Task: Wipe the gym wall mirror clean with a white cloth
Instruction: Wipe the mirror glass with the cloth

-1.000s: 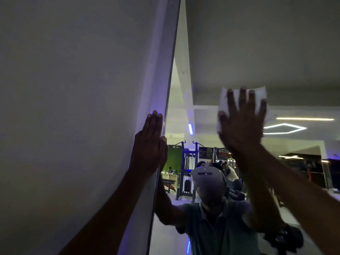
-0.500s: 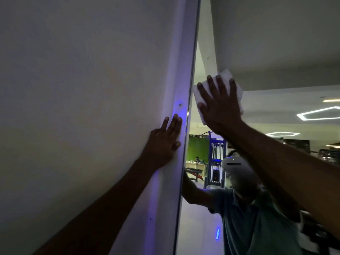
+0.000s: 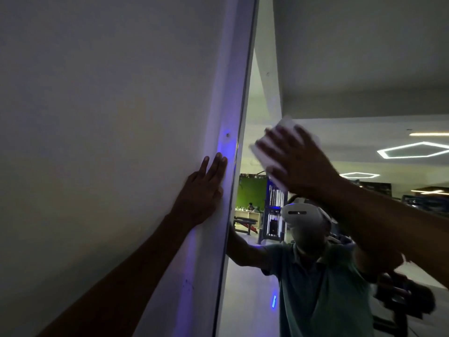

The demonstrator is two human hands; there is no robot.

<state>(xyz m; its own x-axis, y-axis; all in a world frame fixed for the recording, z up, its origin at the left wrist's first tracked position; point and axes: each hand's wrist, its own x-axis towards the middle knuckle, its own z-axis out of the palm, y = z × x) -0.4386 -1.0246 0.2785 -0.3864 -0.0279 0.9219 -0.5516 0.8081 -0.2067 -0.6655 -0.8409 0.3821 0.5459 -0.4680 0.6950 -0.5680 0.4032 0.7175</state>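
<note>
The wall mirror (image 3: 352,69) fills the right half of the head view, its left edge running down the middle. My right hand (image 3: 298,161) lies flat on the glass with fingers spread, pressing a white cloth (image 3: 285,125) against it close to that left edge; the hand is blurred. The cloth shows only around my fingers. My left hand (image 3: 201,193) rests flat on the white frame strip (image 3: 233,93) beside the mirror, fingers together, holding nothing.
A plain white wall (image 3: 97,117) takes up the left half. The glass reflects me in a green shirt, gym machines, a green wall and hexagonal ceiling lights. A blue glow lights the frame near my left fingertips.
My right hand and the cloth slid left across the glass to the mirror's edge, then down a little. My left hand stayed pressed on the frame. The view shifted right.
</note>
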